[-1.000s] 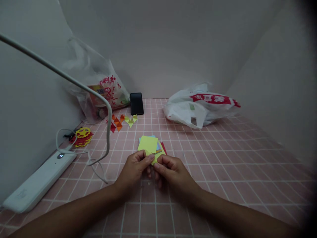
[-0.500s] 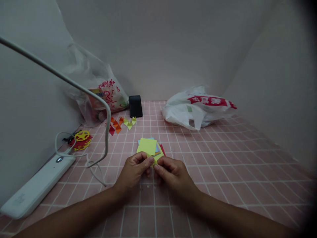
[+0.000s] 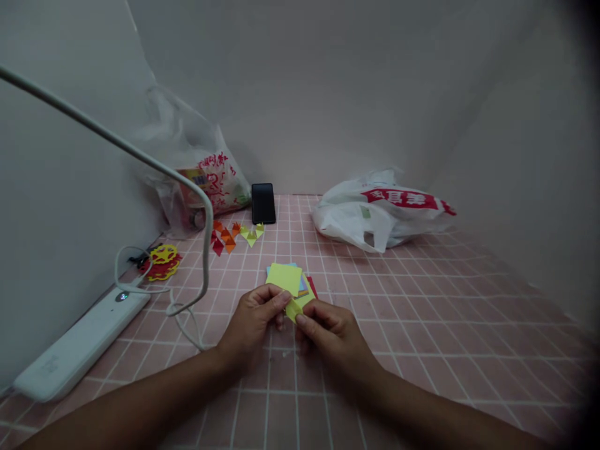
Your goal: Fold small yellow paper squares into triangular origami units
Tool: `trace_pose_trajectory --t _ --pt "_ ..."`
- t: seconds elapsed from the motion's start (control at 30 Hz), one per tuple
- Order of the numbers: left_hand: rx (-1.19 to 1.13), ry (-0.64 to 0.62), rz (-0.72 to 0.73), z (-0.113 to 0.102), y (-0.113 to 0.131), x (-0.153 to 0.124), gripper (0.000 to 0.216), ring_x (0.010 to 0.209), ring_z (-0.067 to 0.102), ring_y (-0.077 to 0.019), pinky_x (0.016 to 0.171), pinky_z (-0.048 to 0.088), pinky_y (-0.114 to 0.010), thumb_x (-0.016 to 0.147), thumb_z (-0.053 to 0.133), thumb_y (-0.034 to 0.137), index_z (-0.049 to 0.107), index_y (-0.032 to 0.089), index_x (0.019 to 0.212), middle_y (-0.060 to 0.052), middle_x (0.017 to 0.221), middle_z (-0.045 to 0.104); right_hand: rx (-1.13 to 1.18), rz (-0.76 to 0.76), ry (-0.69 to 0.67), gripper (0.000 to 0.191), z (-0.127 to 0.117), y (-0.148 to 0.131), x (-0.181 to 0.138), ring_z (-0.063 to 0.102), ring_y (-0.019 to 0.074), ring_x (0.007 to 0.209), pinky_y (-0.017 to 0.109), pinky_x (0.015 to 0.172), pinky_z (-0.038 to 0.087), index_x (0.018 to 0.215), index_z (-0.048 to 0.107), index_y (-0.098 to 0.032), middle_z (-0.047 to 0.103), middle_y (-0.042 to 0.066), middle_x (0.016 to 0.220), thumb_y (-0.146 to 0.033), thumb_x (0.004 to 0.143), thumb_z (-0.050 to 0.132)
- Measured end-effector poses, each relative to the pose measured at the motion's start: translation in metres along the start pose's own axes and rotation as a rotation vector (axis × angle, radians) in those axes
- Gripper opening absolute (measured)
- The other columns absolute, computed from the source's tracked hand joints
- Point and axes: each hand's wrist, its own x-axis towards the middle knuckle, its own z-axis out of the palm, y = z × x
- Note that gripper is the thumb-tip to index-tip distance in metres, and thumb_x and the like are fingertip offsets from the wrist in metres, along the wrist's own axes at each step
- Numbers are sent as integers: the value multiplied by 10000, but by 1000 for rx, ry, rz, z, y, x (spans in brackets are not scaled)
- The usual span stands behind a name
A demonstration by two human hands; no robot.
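Across the whole lower view runs the pink gridded table (image 3: 422, 300), boxed in by pale walls; clock directions here are read from the hands.

- **1 o'clock:** a white plastic bag (image 3: 379, 209) with red print lies slumped, well apart from the hands.
- **11 o'clock:** a clear plastic bag (image 3: 197, 175) leans into the corner against the wall.
- **9 o'clock:** a white power strip (image 3: 79, 340) lies along the wall. A pale cable (image 3: 207, 250) arcs in from the left edge and drops to the table near the left forearm.

The left hand (image 3: 250, 325) and right hand (image 3: 330, 331) meet near the table's middle. Their fingertips are pinched narrow on one small yellow-green paper piece (image 3: 294, 309), one hand at each side. The piece sits just above the tabletop. It looks creased smaller than a full sheet, though I cannot tell which fold it is at.

- **12 o'clock, near the back wall:** a dark phone (image 3: 263, 203) lies flat.
- **12 o'clock, just beyond the fingertips:** a stack of paper squares (image 3: 285, 278) lies flat, yellow on top with blue, orange and red edges showing.
- **10 o'clock:** red and yellow cut-outs (image 3: 162, 261) lie by the strip's far end.
- **11 o'clock:** small folded triangles (image 3: 234, 232) in red, orange and yellow lie scattered beside the phone.

Judging by this, several pieces look finished, one is partway folded in the fingers, and the flat stack is not yet folded.
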Motion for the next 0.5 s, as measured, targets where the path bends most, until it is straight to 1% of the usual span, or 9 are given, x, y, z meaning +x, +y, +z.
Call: trace_pose_trajectory --t 0.1,0.23,0.3,0.4,0.5 --pt "-13 -9 -15 1 0 0 298 443 414 -62 481 306 -189 747 724 391 566 154 656 61 462 507 50 20 -16 246 -1 2 1 524 106 495 235 511 396 670 589 -163 575 -11 573 -319 859 573" --pt "23 -65 -40 2 -1 1 287 451 438 -76 492 322 -207 767 692 426 601 155 756 55 500 527 95 5 -6 257 -2 3 2 534 111 510 245 531 407 673 595 -164 581 -8 578 -332 867 587" --pt "80 -89 -37 2 -1 0 278 458 433 -74 499 312 -212 742 718 396 588 151 717 54 506 525 97 -10 -2 260 -2 3 2 540 115 520 250 544 413 678 610 -162 584 -6 574 -335 871 591" --pt "159 -88 3 2 1 -2 322 480 421 -76 524 307 -221 735 719 355 511 158 588 52 490 501 130 2 -19 256 -2 3 2 545 112 513 246 540 413 678 618 -163 590 -7 563 -337 865 607" --pt "152 -77 39 2 2 -4 327 499 419 -82 545 317 -226 767 688 365 502 163 589 57 493 492 190 28 -34 261 -1 4 2 547 103 493 236 527 414 662 609 -165 598 -12 553 -343 851 628"
